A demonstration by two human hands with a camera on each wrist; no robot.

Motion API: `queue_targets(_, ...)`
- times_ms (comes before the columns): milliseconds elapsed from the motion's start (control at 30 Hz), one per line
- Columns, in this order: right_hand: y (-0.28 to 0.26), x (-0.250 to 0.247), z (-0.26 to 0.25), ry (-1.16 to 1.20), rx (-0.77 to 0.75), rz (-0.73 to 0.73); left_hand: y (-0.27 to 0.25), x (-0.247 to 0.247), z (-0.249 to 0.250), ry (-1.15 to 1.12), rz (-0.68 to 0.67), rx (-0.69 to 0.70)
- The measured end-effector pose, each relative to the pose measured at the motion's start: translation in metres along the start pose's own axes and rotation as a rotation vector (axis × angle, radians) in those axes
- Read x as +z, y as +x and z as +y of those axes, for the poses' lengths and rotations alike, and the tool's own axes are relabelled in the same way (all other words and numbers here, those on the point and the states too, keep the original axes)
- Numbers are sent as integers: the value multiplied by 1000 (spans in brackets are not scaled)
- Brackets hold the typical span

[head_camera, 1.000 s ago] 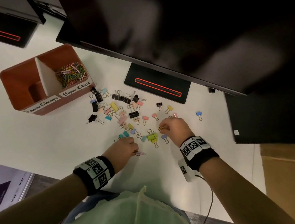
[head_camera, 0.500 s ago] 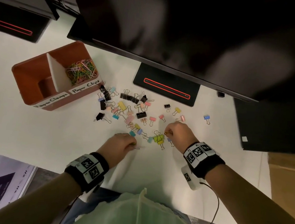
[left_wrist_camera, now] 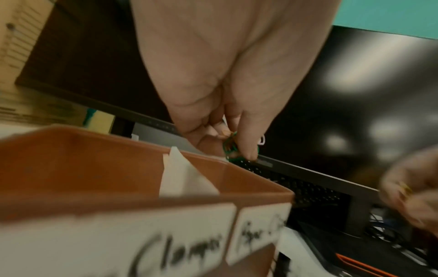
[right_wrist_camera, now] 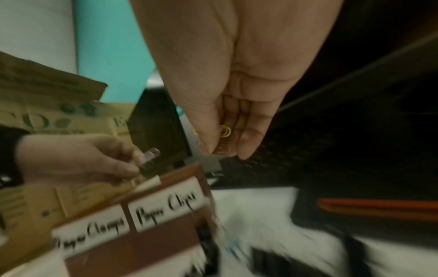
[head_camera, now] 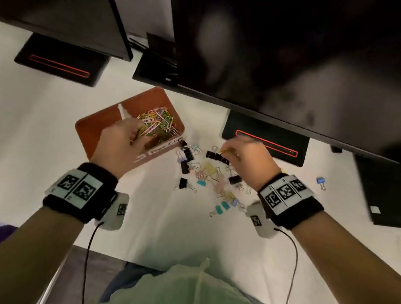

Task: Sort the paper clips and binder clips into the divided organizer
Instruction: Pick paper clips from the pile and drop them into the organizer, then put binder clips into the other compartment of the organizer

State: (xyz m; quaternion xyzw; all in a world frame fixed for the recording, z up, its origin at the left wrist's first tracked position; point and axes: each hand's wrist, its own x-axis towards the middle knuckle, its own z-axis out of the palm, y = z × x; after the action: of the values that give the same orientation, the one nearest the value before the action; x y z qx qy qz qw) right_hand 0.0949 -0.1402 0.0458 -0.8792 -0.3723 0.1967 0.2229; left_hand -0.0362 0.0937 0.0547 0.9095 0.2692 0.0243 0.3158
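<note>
The brown divided organizer [head_camera: 89,134] stands left of centre, labelled "Paper Clamps" and "Paper Clips" [right_wrist_camera: 166,208]. Its right compartment holds a heap of coloured paper clips [head_camera: 159,122]. My left hand [head_camera: 137,137] hovers over that compartment's near wall and pinches green and pink paper clips [left_wrist_camera: 231,148]. My right hand [head_camera: 227,151] is raised above the loose binder clips [head_camera: 207,172] and pinches yellow paper clips [right_wrist_camera: 224,131] between thumb and fingers. In the left wrist view the white divider [left_wrist_camera: 180,174] sits just below my left fingertips [left_wrist_camera: 249,153].
A large dark monitor [head_camera: 293,50] overhangs the desk; its black stand [head_camera: 265,144] lies just behind my right hand. A second monitor stand [head_camera: 59,65] is at back left. One blue binder clip [head_camera: 321,181] lies apart at the right. The white desk's front edge is near my body.
Both hands have lifted off the desk with paper clips. The left hand moved left and away to above the organizer; the right hand rose above the binder clips.
</note>
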Motion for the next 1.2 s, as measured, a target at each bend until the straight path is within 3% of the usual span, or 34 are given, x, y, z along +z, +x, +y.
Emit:
queue_targets(167,92,23,-82,51,-26,24,38,-12,-10,-9,-179,-106)
queue_targets(300,116,37,-96,90,28,-54,30,-21,-11,53,-126,98)
queue_targets(367,104,35,-89,170,-1,45,12,-24,-10,-34,-108,226)
queue_targets(467,72,34,-64,172,37,200,-16,-8,-12,-128,-270,337)
queue_targets(533,53,41,-44,117,80,142,-27,15,-19,-96,-404,387)
queue_targets(633,42,55,-25,-26,68,-132,-33,55,-28,48,-565,403)
queue_targets(767,52,65,-29,-184,41,-346,-26,88,-32,156,-568,376)
queue_targets(933,62,70,-32,-377,-11,-399,-20,96,-40,63,-503,356)
queue_targets(1200,50,80,-28,-232,56,-406,-25,96,-51,-29,-480,369)
